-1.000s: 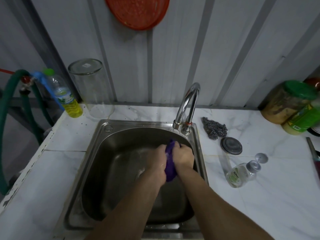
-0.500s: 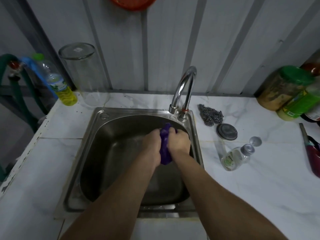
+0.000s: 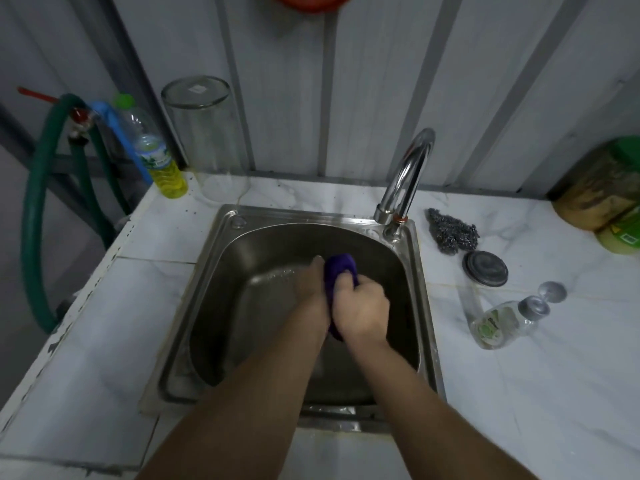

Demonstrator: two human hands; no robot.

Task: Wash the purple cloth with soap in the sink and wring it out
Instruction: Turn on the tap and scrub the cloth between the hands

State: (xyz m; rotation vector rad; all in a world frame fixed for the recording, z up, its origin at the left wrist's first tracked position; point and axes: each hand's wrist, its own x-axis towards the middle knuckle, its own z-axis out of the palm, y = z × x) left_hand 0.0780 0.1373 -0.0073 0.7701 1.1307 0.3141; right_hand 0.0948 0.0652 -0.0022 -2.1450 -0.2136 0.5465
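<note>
The purple cloth (image 3: 336,271) is bunched up between both my hands over the steel sink (image 3: 221,278). My left hand (image 3: 311,289) presses against its left side and my right hand (image 3: 362,308) is closed around its right side, fingers curled over the fabric. Only the top of the cloth and a strip between my wrists show. The chrome tap (image 3: 405,178) stands at the sink's back right, and no water is seen running. A clear soap bottle (image 3: 502,320) lies on its side on the counter to the right, its cap flipped open.
A steel scourer (image 3: 450,232) and a dark round lid (image 3: 485,268) lie right of the sink. Green-lidded jars (image 3: 602,188) stand at far right. A tall glass jar (image 3: 204,140), a yellow-liquid bottle (image 3: 156,157) and a green hose (image 3: 38,209) are at the back left.
The view shifted; my hands stay clamped on the cloth, which has turned between them, my right hand now lower and nearer me, the cloth's top poking out above it.
</note>
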